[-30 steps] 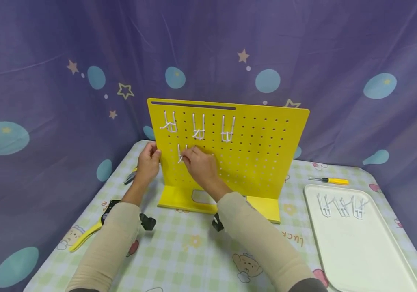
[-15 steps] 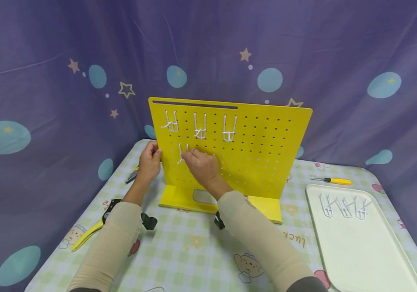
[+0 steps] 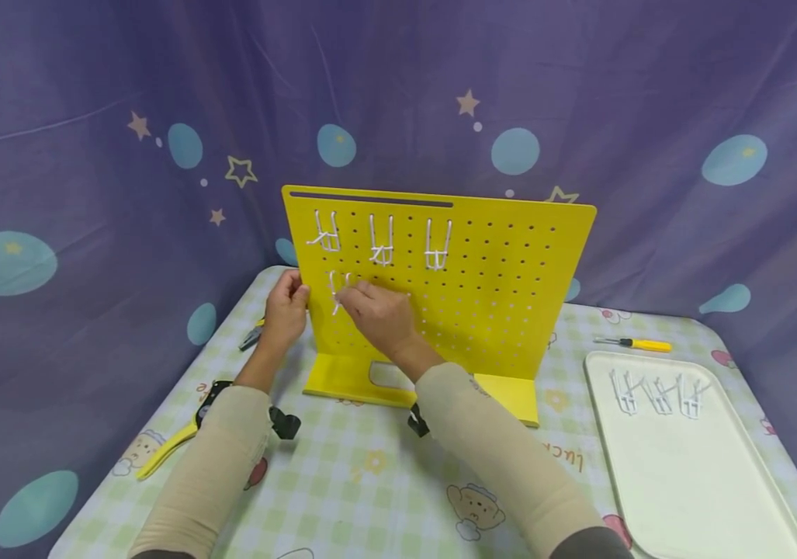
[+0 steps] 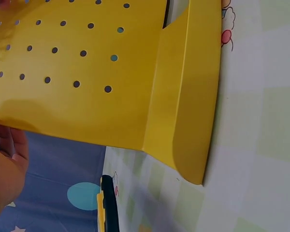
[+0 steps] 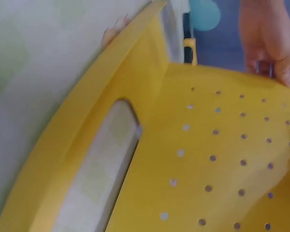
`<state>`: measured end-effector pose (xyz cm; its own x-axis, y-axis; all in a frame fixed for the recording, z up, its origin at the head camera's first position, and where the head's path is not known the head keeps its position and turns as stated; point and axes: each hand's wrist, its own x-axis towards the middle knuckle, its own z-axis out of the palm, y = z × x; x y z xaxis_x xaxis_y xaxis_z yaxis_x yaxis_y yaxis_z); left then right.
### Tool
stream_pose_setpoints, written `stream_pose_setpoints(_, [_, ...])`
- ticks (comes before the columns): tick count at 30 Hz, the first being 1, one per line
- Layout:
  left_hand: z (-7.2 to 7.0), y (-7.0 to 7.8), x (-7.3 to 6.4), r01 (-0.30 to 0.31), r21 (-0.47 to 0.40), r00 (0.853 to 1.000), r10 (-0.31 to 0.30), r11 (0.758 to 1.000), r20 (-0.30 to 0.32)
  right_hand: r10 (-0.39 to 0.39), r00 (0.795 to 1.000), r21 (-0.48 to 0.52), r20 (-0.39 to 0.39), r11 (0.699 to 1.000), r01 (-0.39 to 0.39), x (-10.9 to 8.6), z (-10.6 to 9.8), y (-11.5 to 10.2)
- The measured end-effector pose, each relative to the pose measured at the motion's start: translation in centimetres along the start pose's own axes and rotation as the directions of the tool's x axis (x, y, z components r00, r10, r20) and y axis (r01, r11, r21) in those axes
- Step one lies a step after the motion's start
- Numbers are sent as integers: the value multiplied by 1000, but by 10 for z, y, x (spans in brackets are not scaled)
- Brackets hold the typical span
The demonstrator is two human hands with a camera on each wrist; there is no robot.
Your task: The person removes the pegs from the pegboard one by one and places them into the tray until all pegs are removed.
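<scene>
A yellow pegboard stands upright on its folded base. My left hand grips its left edge; the right wrist view also shows that hand, thumb at the front. In the head view, my right hand pinches a white wire hook against the board's left part, below the upper row. The fingers hide the hook's right side and lower end. Along the upper row hang a left hook, a middle hook and a right hook.
At the right, a white tray bears three more wire hooks. Behind it lies a yellow-handled screwdriver. Pliers lie left of the board, and a tool with a yellow handle is partly under the left forearm.
My right hand has shifted slightly left and up along the board, taking the pinched hook with it. The left hand keeps its grip on the edge.
</scene>
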<state>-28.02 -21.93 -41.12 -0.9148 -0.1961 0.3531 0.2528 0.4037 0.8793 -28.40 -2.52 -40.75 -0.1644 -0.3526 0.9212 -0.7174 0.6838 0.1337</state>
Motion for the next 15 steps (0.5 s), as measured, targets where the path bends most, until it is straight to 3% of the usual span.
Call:
stream_pose_setpoints(5, [-5,30,-12,0,24,1000,0,1000,10,107,993,90,57,990,-112,4,-6,-8])
stream_pose_setpoints(7, [-6,30,-13,7,21,1000,-7,1000,8,131,988,132,82,981,-141,4,-10,-8])
stream_pose_setpoints(9, [-6,28,-12,-1,25,1000,1,1000,5,144,985,187,94,969,-159,4,-16,-8])
stream_pose_setpoints(15, [-1,-4,2,13,-9,1000,-13,1000,4,134,987,314,89,937,-156,2,-40,-5])
